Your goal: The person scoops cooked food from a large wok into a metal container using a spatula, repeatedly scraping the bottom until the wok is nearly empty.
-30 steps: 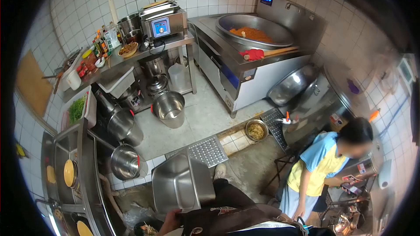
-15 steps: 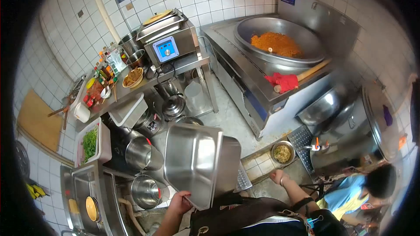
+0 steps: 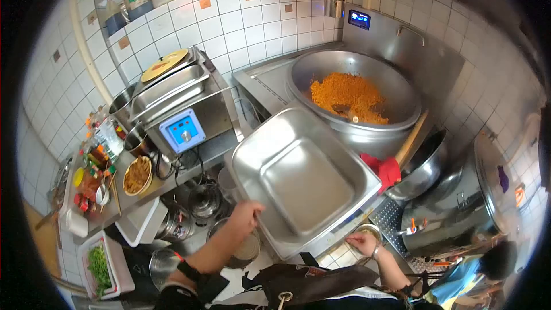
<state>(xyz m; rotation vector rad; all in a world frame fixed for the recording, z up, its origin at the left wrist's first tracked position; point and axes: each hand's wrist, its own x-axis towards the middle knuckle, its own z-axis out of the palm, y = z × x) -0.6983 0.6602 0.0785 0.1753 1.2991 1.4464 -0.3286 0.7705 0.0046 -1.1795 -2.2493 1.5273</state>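
The big wok (image 3: 396,96) holds a mound of orange food (image 3: 347,95), and in front of it the rectangular steel pan (image 3: 307,189) is held up, its corner near the red cloth (image 3: 383,172). The left hand (image 3: 248,217) grips the pan's left rim; the right hand (image 3: 363,243) is apart from it near the lower right edge, contact unclear.
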